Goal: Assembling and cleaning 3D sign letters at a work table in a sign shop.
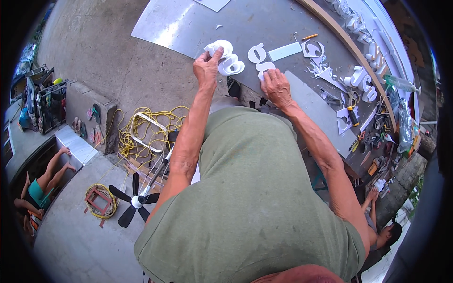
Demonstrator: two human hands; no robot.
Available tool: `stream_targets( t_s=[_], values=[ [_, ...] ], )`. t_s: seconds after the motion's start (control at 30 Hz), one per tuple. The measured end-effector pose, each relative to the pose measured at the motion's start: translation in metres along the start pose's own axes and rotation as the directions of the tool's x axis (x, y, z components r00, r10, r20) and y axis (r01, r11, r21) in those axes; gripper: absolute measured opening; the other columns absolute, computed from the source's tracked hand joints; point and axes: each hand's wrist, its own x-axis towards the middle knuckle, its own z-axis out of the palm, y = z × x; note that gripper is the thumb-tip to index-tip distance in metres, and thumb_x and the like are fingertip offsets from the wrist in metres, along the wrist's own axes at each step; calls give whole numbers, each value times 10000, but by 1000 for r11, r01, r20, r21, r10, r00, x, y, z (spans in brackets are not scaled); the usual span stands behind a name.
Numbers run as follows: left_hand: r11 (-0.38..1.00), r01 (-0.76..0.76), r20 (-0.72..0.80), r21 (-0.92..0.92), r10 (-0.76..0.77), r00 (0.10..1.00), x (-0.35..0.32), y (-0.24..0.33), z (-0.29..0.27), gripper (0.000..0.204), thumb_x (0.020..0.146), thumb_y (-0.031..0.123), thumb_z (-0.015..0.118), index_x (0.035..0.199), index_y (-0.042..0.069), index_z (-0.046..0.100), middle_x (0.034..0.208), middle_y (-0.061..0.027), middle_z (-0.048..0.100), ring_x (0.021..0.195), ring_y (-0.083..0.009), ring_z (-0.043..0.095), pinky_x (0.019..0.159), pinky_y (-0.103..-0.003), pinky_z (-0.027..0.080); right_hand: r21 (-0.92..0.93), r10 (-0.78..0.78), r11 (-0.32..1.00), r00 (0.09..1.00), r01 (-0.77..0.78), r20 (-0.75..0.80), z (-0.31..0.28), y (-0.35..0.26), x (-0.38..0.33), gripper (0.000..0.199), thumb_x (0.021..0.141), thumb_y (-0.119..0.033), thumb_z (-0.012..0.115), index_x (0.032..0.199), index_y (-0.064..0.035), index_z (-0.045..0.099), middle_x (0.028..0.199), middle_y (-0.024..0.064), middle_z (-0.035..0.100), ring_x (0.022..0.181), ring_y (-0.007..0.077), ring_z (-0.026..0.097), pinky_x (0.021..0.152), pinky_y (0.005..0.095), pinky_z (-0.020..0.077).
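Observation:
My left hand (206,68) pinches a white built-up letter (231,65) with deep curved side walls, holding it over the near left edge of the grey sheet. Closed at the lower end of a flat white cut-out letter (257,53) is my right hand (276,88); its fingers cover part of that end. The flat letter lies on the grey metal sheet (193,35), a short gap to the right of the built-up one. Beside it rests a pale rectangular strip (284,51).
Scraps (313,49), an orange pencil (309,37), scissors (354,96) and more built-up letters (361,80) crowd the table's right side. A fan (136,202) and yellow cord (134,134) are on the left floor. Other people sit lower left (40,191) and lower right (377,231).

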Motion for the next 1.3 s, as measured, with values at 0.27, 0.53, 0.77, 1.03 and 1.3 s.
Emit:
stream_targets(
  t_s=[0.27, 0.53, 0.77, 1.03, 1.3],
  values=[
    [972, 21, -55, 233, -9, 998, 4, 3, -3, 631, 815, 335, 836, 1106, -170, 594, 925, -192, 696, 672, -173, 695, 576, -308, 616, 569, 375, 729, 918, -380, 132, -22, 33, 23, 251, 879, -238, 688, 1007, -36, 612, 1017, 118, 615, 983, 250, 584, 909, 371, 436],
    [970, -153, -28, 192, 161, 987, -10, -11, -17, 652, 811, 262, 827, 1298, -58, 534, 1009, -146, 685, 715, -152, 689, 578, -280, 585, 899, 716, 82, 653, -430, 247, -36, 42, 41, 312, 985, -144, 546, 1253, 15, 550, 942, 54, 688, 870, 109, 610, 822, 292, 493],
    [785, -439, 120, 437, 433, 893, 13, -5, -14, 626, 781, 176, 824, 1337, 36, 574, 1112, -112, 657, 833, -167, 688, 730, -296, 577, 678, 792, 97, 469, -728, 390, -21, 76, 34, 330, 948, -32, 538, 1250, 84, 605, 944, 109, 705, 751, 115, 659, 595, 243, 550],
    [935, -267, -13, 232, 278, 961, -2, -21, -2, 469, 763, 127, 831, 1191, 42, 660, 1084, -92, 673, 824, -153, 711, 727, -284, 592, 857, 582, -242, 639, -454, 503, -19, 26, 62, 279, 929, -20, 637, 1191, 76, 638, 1068, 139, 689, 888, 190, 689, 668, 309, 619],
    [909, -384, 81, 164, 376, 923, 0, -27, -6, 568, 793, 111, 815, 1325, 86, 618, 1122, -86, 686, 880, -145, 704, 735, -285, 593, 742, 538, 370, 780, -559, 319, -2, -1, 80, 258, 899, -56, 668, 1152, -38, 715, 944, 91, 681, 671, 157, 686, 633, 271, 591]
  ],
)
